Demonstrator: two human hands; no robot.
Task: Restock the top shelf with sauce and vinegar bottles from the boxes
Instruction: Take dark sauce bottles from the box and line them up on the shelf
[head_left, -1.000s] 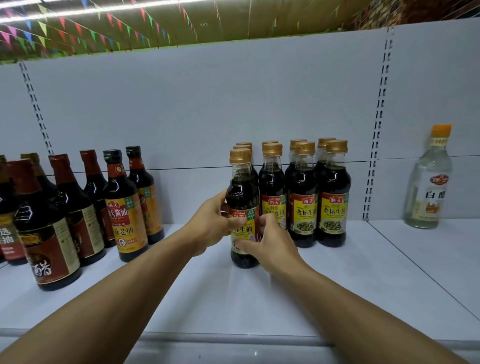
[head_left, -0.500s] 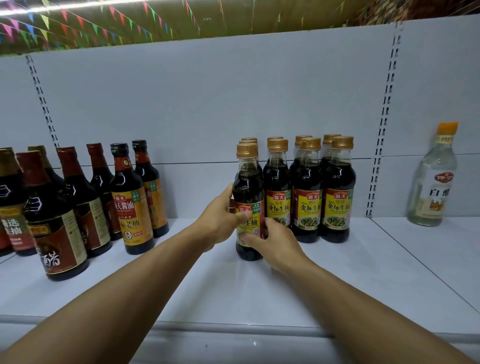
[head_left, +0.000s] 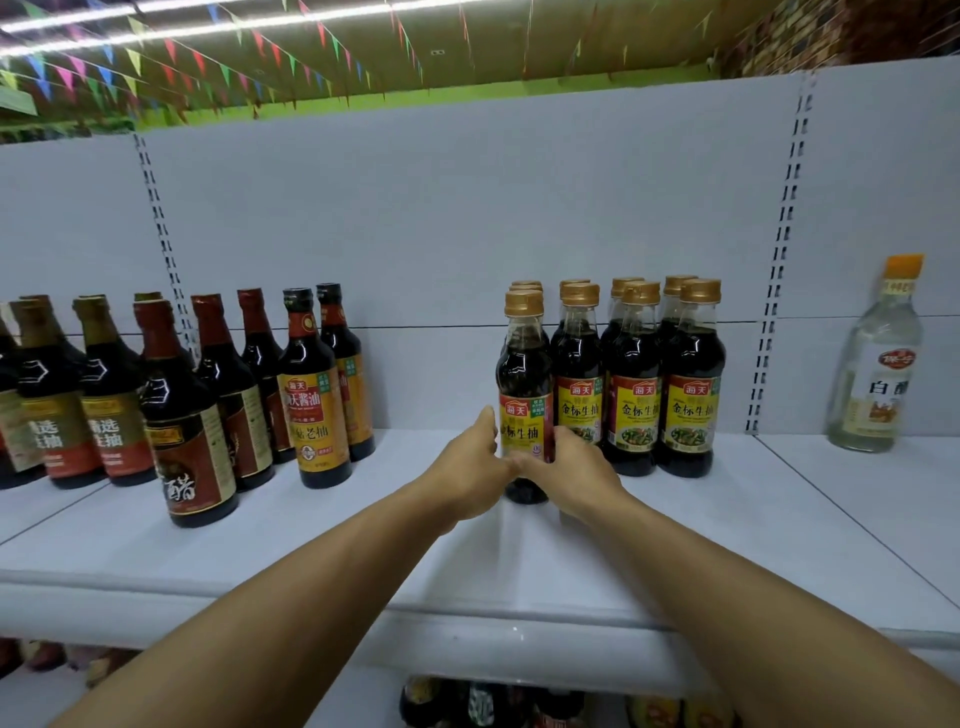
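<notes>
A: Where is the gold-capped soy sauce bottle (head_left: 525, 395)?

B: Upright on the top shelf (head_left: 322, 540), around mid-depth, at the left end of the gold-capped group (head_left: 636, 384) and just ahead of its front row. The left hand (head_left: 470, 467) and right hand (head_left: 569, 470) clasp its lower half from either side, thumbs meeting on the label.

A: And what's hidden?

B: The fingers behind the bottle, and part of its label. The bottles behind the front row show only their caps. The dark bottles (head_left: 176, 405) are cut off at the shelf's left edge, and the white vinegar bottle (head_left: 878, 364) near the right edge is blurred. Below the shelf, bottle tops are too dim to identify.
</notes>
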